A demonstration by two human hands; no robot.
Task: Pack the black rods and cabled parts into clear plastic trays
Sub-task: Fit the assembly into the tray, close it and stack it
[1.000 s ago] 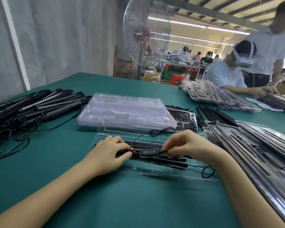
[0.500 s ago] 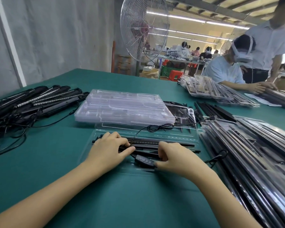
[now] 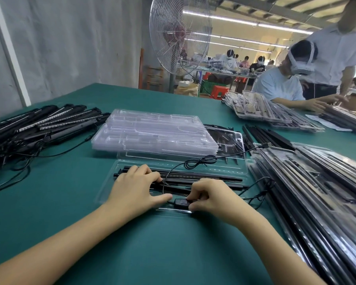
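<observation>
Bare table (image 3: 56,204) is stretching open on the left; tray stack (image 3: 152,132) behind and packed trays (image 3: 308,194) right are crowding in.

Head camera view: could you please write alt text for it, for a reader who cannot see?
A person's right hand pinches a black inline controller at the near edge of a clear tray of black rods; the left hand rests on the rods. Empty trays are stacked behind it, on a green table.

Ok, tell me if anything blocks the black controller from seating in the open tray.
Nothing visible does. The right hand pinches the controller at the near edge of the tray; its cable arcs over the rods. The hand hides its right end.
</observation>
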